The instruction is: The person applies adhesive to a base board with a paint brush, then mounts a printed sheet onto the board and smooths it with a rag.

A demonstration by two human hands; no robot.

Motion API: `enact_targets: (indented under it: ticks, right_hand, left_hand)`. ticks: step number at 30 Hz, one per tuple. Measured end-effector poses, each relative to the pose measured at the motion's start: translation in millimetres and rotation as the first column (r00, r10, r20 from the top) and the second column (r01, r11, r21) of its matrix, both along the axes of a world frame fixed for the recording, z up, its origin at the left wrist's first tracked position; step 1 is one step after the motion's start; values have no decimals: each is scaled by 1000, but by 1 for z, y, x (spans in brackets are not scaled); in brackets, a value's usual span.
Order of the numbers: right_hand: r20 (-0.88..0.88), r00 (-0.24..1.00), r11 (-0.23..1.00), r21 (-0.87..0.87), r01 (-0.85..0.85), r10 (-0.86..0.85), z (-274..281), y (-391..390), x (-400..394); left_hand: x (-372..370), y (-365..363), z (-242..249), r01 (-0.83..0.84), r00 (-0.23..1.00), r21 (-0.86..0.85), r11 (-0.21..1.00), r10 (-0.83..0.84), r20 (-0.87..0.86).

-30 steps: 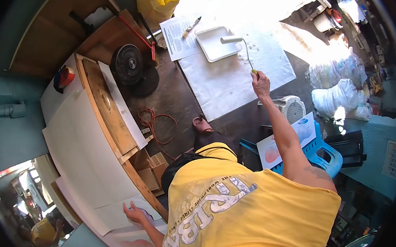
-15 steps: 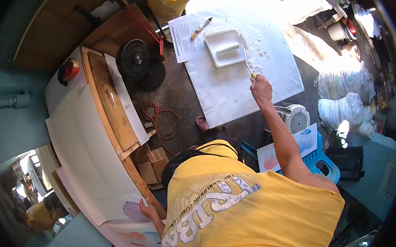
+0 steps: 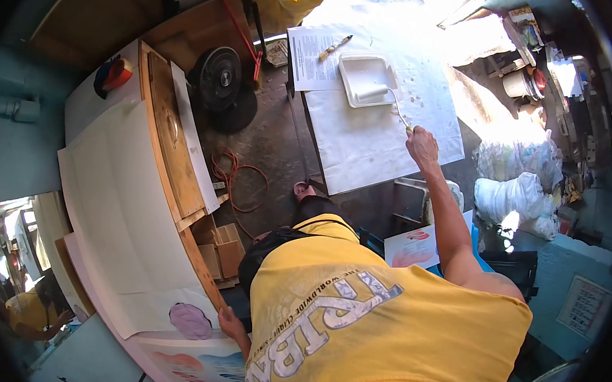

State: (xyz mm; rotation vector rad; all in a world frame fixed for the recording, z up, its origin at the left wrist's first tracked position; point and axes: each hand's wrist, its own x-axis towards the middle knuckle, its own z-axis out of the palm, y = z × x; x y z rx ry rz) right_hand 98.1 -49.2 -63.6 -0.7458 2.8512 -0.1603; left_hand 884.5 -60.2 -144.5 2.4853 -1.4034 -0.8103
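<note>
My right hand [image 3: 423,147] grips the handle of a paint roller [image 3: 398,108]. Its white roller sleeve lies in the near end of a white paint tray [image 3: 346,72], which rests on a white-covered table [image 3: 360,155]. At lower left, my left hand [image 3: 231,324] rests by the wooden edge of a long counter, its fingers only partly showing and holding nothing I can see. Beside it on the counter is a purple cloth [image 3: 189,321]. A sheet painted with red and blue strokes [image 3: 201,365] lies just below the cloth.
A paintbrush [image 3: 335,48] lies on a printed sheet [image 3: 309,66] beyond the tray. A black fan [image 3: 220,79] and an orange cord [image 3: 230,169] are on the floor between table and counter. White plastic bundles [image 3: 512,198] sit at right, near a blue chair [image 3: 474,239].
The roller has been drawn toward me, to the tray's near end, with my right hand on its handle. My left hand has shifted slightly down along the counter edge. The whole view has shifted.
</note>
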Motion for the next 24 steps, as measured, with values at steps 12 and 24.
enact_targets:
  ticks: [12, 24]
  right_hand:
    - [89, 996, 970, 243, 8, -31, -11, -4, -7]
    - [-143, 933, 910, 312, -275, 331, -66, -52, -47]
  left_hand:
    - [4, 56, -15, -115, 982, -98, 988, 98, -163]
    - [-1, 65, 12, -558, 829, -329, 762, 530, -178]
